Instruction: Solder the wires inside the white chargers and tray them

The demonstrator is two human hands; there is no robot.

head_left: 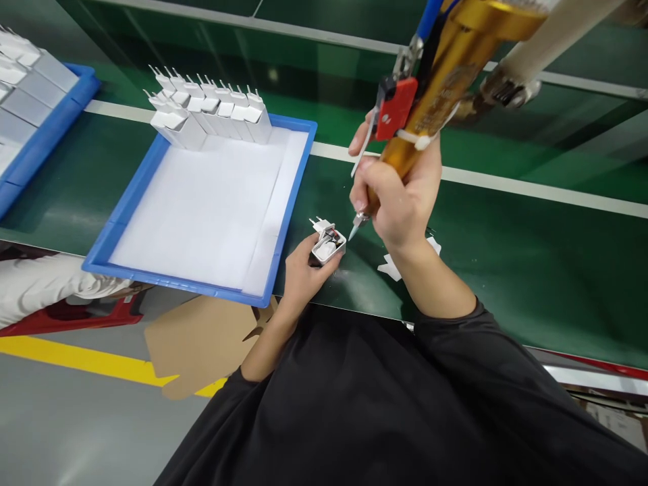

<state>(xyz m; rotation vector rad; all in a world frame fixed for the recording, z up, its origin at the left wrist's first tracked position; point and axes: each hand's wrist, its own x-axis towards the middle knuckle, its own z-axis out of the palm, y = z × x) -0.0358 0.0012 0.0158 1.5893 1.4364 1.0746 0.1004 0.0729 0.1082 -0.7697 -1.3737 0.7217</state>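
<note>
Over green worktop [511,263], left fingers [306,250] part-hide white casing [328,250].

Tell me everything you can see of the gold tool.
The gold tool is a shiny, metallic-looking cylinder, gripped at a tilt in the right hand. A red block with a thin pale lever sits on its side, a white tie wraps the body, and a blue tube shows near the top. Its pale tapered tip points down and left, beside the open white case, apparently not touching it.
</note>
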